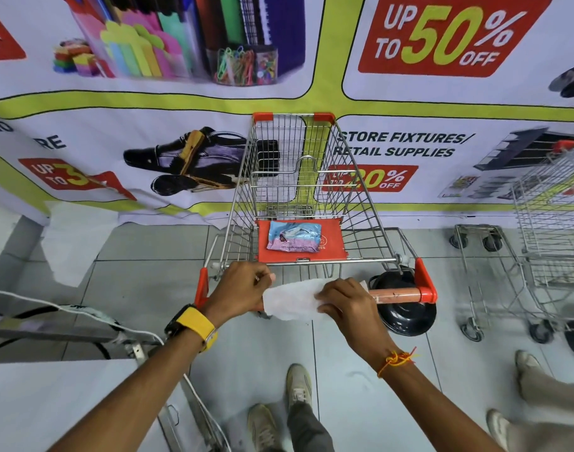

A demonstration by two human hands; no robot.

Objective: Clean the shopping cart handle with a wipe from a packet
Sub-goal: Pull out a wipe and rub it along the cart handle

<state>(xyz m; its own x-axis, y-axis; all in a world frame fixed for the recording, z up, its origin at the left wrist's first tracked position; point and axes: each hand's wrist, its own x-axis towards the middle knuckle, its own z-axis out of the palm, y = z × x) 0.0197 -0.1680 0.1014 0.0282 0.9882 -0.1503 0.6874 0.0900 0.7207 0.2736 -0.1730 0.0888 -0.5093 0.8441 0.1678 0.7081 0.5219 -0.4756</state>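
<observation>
While both hands hold the white wipe (294,300) over the cart handle (395,294), left hand (238,290) and right hand (346,301) are curled shut on it. Next, rub toward the right end. The packet (294,240) lies on the far red seat (333,244).

Bright even light, edges warped, slight blur

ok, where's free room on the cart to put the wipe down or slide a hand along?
Free: the orange seat flap right of the wipe packet, and the handle between the right hand and the right end cap. Crowded: handle middle and left, under the wipe and left hand.
</observation>
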